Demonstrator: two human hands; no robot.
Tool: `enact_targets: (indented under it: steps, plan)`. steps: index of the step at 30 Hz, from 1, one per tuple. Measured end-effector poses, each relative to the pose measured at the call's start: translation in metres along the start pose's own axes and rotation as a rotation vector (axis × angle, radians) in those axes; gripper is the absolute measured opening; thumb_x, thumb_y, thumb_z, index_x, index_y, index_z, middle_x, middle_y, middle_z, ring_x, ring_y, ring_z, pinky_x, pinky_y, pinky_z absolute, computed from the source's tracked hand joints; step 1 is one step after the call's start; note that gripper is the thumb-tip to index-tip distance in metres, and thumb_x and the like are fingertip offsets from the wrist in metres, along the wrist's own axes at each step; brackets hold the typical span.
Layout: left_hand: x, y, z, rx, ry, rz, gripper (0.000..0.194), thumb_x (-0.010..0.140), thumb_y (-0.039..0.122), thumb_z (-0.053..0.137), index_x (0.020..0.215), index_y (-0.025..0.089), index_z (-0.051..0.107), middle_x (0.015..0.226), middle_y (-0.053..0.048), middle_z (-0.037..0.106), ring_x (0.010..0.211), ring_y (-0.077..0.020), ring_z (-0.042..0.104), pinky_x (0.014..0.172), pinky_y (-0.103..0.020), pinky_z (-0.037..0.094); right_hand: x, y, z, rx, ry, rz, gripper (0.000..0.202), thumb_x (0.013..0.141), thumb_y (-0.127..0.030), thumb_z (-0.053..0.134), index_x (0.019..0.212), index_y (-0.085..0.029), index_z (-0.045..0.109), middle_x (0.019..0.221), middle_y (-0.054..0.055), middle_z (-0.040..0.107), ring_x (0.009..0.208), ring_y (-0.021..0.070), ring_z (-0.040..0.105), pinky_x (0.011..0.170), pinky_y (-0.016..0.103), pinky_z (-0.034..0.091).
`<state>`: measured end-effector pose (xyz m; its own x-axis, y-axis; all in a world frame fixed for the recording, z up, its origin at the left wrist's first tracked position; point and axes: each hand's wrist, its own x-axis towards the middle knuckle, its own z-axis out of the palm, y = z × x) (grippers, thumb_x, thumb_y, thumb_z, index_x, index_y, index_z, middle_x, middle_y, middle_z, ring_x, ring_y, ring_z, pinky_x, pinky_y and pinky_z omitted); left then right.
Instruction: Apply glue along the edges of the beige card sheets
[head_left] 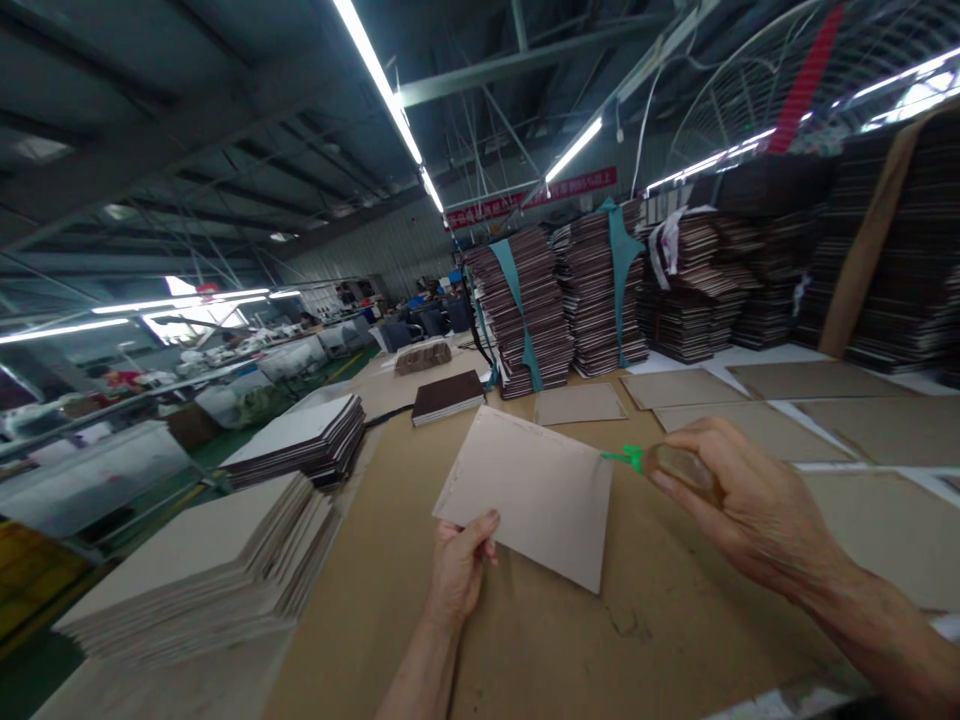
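Note:
My left hand (461,570) pinches the lower left edge of a beige board (532,490), thumb on top, holding it tilted above the brown table surface (555,660). In my right hand (742,500) is a translucent brownish bottle (681,472) with a green nozzle (630,458). The nozzle tip points left and meets, or almost meets, the board's upper right corner. Along the board's top and left edges runs a thin uneven line.
Stacked beige boards (202,570) and a dark-edged stack (300,440) stand at left. A dark bundle (448,397) lies beyond the board. Flat boards (750,430) cover the right side, before tall tied stacks (525,310). A large fan (750,90) is at upper right.

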<state>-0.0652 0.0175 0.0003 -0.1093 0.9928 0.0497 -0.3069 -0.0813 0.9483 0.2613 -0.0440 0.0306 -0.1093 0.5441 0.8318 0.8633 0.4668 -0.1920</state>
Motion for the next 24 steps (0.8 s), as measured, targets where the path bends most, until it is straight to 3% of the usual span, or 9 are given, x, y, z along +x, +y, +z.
enact_targets:
  steps: [11, 15, 24]
  plan:
    - [0.001, 0.000, -0.003, -0.031, 0.012, -0.003, 0.048, 0.046, 0.036, 0.104, 0.077, 0.015, 0.073, 0.056, 0.007, 0.062, 0.037, -0.0046, 0.044, 0.033, -0.017, 0.040, -0.013, -0.013, -0.004, 0.091, -0.017, -0.009, 0.028, 0.117, -0.049, 0.054, 0.118, -0.023, 0.063, 0.105, 0.007, 0.065, 0.095, 0.0271, 0.068, 0.076, 0.038, 0.054]
    - [0.001, 0.001, -0.002, -0.038, 0.008, -0.003, 0.049, 0.045, 0.037, 0.104, 0.074, 0.015, 0.072, 0.057, 0.007, 0.063, 0.036, -0.0037, 0.043, 0.033, -0.016, 0.040, -0.009, -0.011, -0.005, 0.045, 0.048, -0.019, 0.028, 0.117, -0.048, 0.053, 0.116, -0.022, 0.063, 0.105, 0.007, 0.065, 0.093, 0.0276, 0.068, 0.075, 0.039, 0.052]
    - [0.003, -0.002, -0.004, -0.048, 0.010, -0.015, 0.051, 0.044, 0.037, 0.106, 0.076, 0.016, 0.072, 0.056, 0.008, 0.062, 0.036, -0.0037, 0.043, 0.033, -0.016, 0.039, -0.011, -0.003, -0.003, 0.084, -0.006, 0.011, 0.030, 0.117, -0.051, 0.054, 0.117, -0.023, 0.063, 0.104, 0.006, 0.065, 0.092, 0.0265, 0.068, 0.077, 0.038, 0.052]
